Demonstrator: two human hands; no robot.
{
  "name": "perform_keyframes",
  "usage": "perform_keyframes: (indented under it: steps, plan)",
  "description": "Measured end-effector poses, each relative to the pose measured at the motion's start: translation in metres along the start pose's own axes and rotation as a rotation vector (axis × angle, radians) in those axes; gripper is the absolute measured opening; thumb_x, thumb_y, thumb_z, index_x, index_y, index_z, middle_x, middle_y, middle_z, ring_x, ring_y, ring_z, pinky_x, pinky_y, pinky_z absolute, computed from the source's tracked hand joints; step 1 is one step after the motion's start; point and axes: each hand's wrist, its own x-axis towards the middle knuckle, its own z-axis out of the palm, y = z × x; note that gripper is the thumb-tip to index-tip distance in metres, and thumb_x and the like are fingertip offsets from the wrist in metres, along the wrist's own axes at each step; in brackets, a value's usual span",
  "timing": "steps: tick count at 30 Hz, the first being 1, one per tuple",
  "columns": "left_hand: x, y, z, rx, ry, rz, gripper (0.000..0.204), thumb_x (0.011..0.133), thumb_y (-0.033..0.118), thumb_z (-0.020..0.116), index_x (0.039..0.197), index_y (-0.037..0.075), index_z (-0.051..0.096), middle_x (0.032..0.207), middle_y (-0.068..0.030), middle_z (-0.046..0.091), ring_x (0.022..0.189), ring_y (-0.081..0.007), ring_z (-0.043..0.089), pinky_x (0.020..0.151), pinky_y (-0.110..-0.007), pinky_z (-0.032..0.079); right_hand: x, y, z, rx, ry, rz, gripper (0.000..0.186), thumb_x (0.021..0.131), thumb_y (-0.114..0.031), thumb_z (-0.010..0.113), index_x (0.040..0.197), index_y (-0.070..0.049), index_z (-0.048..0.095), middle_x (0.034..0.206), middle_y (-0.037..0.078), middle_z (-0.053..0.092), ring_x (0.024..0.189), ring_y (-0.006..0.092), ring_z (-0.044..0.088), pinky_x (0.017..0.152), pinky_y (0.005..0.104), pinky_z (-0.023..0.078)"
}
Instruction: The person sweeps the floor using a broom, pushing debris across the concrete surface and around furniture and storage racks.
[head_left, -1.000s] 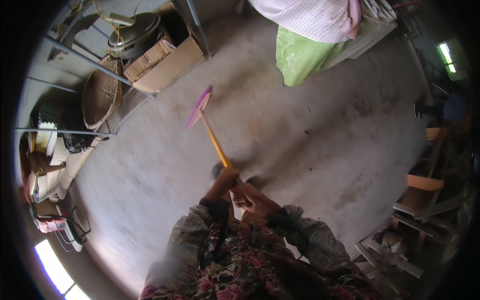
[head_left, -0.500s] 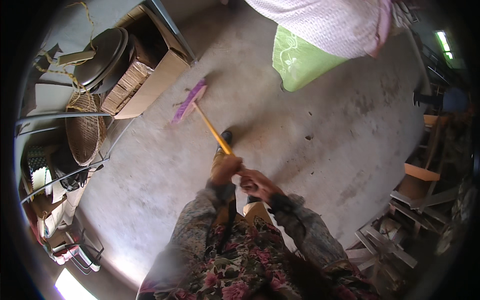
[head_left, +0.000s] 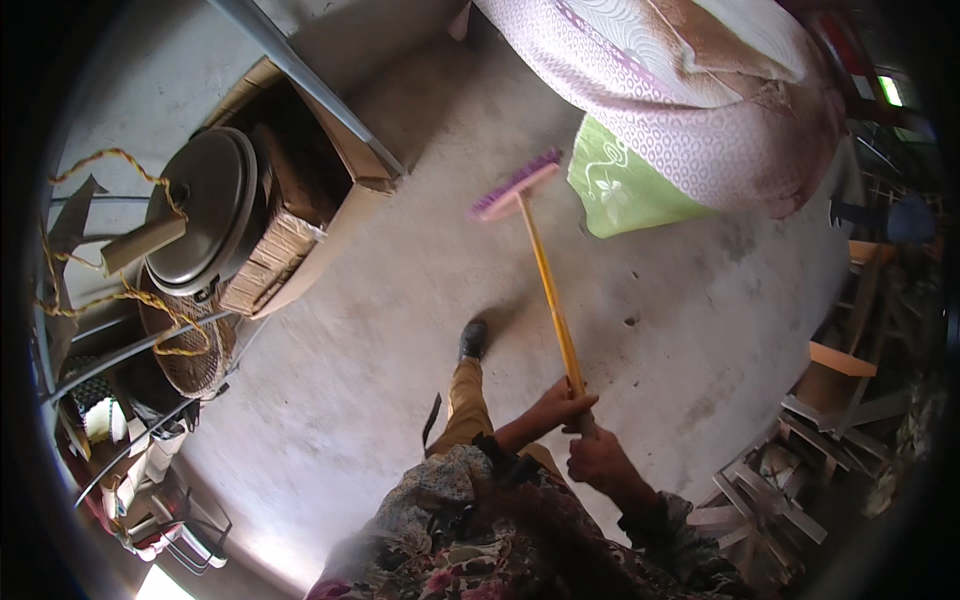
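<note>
A push broom (head_left: 552, 285) with a yellow handle and a pink head with purple bristles reaches away from me over the concrete floor. My left hand (head_left: 550, 410) is closed around the handle near its lower end. Just below it, my right hand (head_left: 602, 462) grips the handle's end. The broom head (head_left: 515, 192) lies close to the left edge of a green cloth (head_left: 625, 185) with a white leaf pattern, apart from it by a small gap. Whether the bristles touch the floor I cannot tell.
A pink and white patterned cover (head_left: 690, 130) hangs over the green cloth. On the left, a metal rack holds a cardboard box (head_left: 335, 235), a lidded metal pot (head_left: 205, 205) and a woven basket (head_left: 190, 350). Wooden pieces (head_left: 760, 505) are heaped at right. My shoe (head_left: 474, 338) is on the floor.
The broom head has swung right, from beside the cardboard box to near the green cloth. Both hands have moved right and down with the handle. The view has shifted slightly.
</note>
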Motion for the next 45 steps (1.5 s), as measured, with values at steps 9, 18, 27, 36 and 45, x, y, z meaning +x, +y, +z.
perform_keyframes:
  steps: [9,18,27,36,45]
  plan:
    - [-0.045,0.032,-0.148,-0.017,0.447,0.051,0.039,0.088,0.01,0.046,0.124,0.003,0.035,0.085,-0.0154,0.059,0.069,-0.0235,0.063,0.062,-0.032,0.052,0.259,-0.158,0.096,0.118,-0.627,-0.194,0.033,0.087,-0.024,0.055,0.061,-0.016,0.036,0.048,-0.006,0.031,0.042,0.0064,0.03,0.043,0.0234,0.026]
    - [-0.102,-0.046,-0.174,-0.063,0.536,-0.046,0.035,0.085,0.009,0.051,0.116,-0.003,0.04,0.083,-0.0168,0.061,0.071,-0.0254,0.064,0.062,-0.035,0.055,0.433,-0.218,0.076,-1.347,0.314,-0.909,0.049,0.083,-0.011,0.044,0.131,-0.006,0.033,0.068,0.017,0.058,0.057,0.0348,0.055,0.051,0.0437,0.043]
    - [-0.073,-0.028,-0.155,0.019,0.484,-0.088,0.029,0.087,0.01,0.049,0.113,-0.002,0.043,0.08,-0.0144,0.061,0.069,-0.0232,0.064,0.062,-0.032,0.054,0.121,0.041,-0.198,-1.381,0.48,-0.477,0.056,0.088,-0.014,0.042,0.139,-0.013,0.019,0.068,0.023,0.056,0.056,0.0387,0.054,0.051,0.0462,0.043]
    - [-0.056,-0.063,-0.098,0.185,0.327,-0.216,0.028,0.088,0.014,0.05,0.11,-0.001,0.044,0.08,-0.0132,0.061,0.068,-0.0216,0.063,0.06,-0.03,0.053,-0.006,0.071,-0.199,0.294,0.068,0.254,0.035,0.093,-0.028,0.044,0.127,-0.019,0.037,0.054,-0.006,0.03,0.04,0.0046,0.028,0.034,0.0199,0.025]
    - [-0.127,-0.096,-0.084,0.313,0.548,-0.317,0.03,0.087,0.011,0.05,0.114,-0.001,0.045,0.082,-0.0154,0.061,0.072,-0.0248,0.064,0.062,-0.033,0.054,-0.008,0.127,-0.173,0.34,-0.209,0.098,0.023,0.091,-0.014,0.045,0.112,-0.013,0.035,0.058,-0.006,0.031,0.044,0.0044,0.03,0.038,0.0196,0.029]
